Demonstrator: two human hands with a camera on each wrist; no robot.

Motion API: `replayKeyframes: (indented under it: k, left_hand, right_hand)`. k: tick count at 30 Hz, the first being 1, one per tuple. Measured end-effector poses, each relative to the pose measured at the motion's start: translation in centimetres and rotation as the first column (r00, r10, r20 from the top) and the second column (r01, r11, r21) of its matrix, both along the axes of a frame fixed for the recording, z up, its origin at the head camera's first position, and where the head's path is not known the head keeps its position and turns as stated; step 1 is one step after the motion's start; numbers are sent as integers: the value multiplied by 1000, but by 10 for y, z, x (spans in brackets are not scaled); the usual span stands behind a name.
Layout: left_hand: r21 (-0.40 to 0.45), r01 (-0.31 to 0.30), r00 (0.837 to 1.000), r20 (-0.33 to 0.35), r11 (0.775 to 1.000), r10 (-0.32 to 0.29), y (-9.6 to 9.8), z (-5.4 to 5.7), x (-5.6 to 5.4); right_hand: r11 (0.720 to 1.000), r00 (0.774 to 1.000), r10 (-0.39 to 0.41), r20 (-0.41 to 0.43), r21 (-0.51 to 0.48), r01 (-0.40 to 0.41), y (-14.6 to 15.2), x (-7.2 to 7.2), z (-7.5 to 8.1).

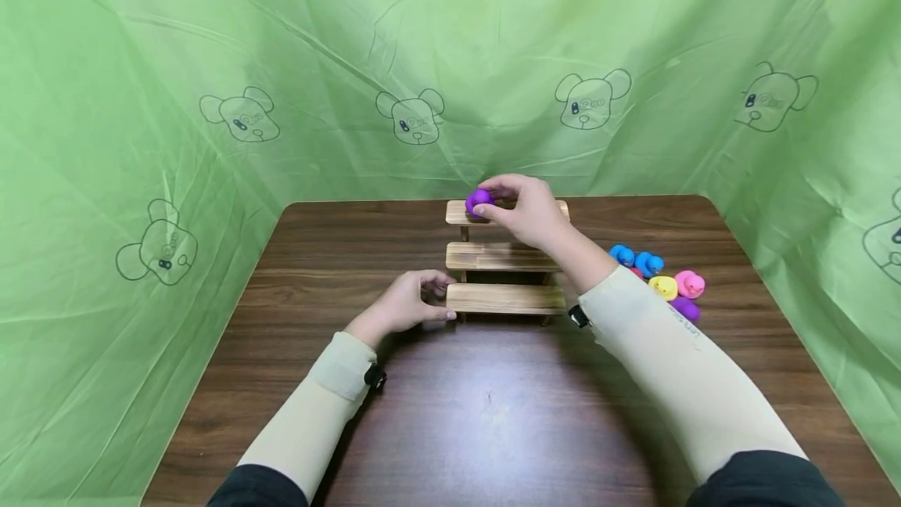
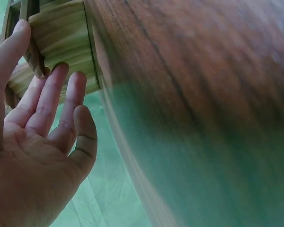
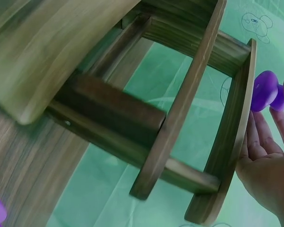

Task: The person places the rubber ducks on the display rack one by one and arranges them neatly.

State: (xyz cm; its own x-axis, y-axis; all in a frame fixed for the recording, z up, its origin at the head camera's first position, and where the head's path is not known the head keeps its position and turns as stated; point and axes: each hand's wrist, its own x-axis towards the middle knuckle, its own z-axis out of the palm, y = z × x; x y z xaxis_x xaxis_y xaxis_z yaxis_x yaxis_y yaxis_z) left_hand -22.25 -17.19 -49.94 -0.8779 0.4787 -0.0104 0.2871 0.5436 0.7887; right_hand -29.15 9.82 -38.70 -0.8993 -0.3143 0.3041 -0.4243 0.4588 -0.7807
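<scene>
A three-tier wooden display stand (image 1: pixel 504 299) is on the table, its steps rising toward the back. My right hand (image 1: pixel 529 213) pinches a purple rubber duck (image 1: pixel 478 199) between thumb and fingers at the left part of the top step. In the right wrist view that purple duck (image 3: pixel 264 91) shows beside the top board's edge; whether it touches the board I cannot tell. At the lowest step's left end, my left hand (image 1: pixel 403 303) holds the board between thumb and fingers. The left wrist view shows its fingertips (image 2: pixel 60 71) against the wood.
Right of the stand sits a group of small ducks: two blue ducks (image 1: pixel 648 264), a yellow duck (image 1: pixel 663 287), a pink duck (image 1: pixel 691 284), a purple duck (image 1: pixel 684 307) and a partly hidden red one. Green sheeting (image 1: pixel 493 37) surrounds the dark wooden table (image 1: pixel 479 413).
</scene>
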Motion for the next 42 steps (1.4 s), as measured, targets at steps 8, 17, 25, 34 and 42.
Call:
replayKeyframes:
  k: [8, 17, 25, 34, 42]
  left_hand:
    - [10, 4, 1000, 13, 1000, -4, 0, 1, 0]
    - [15, 5, 1000, 19, 1000, -5, 0, 1, -1]
    - [19, 7, 1000, 29, 1000, -7, 0, 1, 0]
    - [12, 7, 1000, 26, 1000, -8, 0, 0, -1]
    - [-8, 3, 1000, 23, 1000, -3, 1, -1, -1]
  right_hand:
    - [999, 1000, 30, 4, 44, -30, -15, -3, -1]
    - [997, 1000, 21, -19, 76, -20, -20, -4, -3]
    - [997, 1000, 23, -10, 78, -22, -18, -4, -6]
    - [996, 1000, 4, -15, 93, -3, -18, -2, -6]
    - [996, 1000, -15, -7, 88, 16, -19, 0, -7]
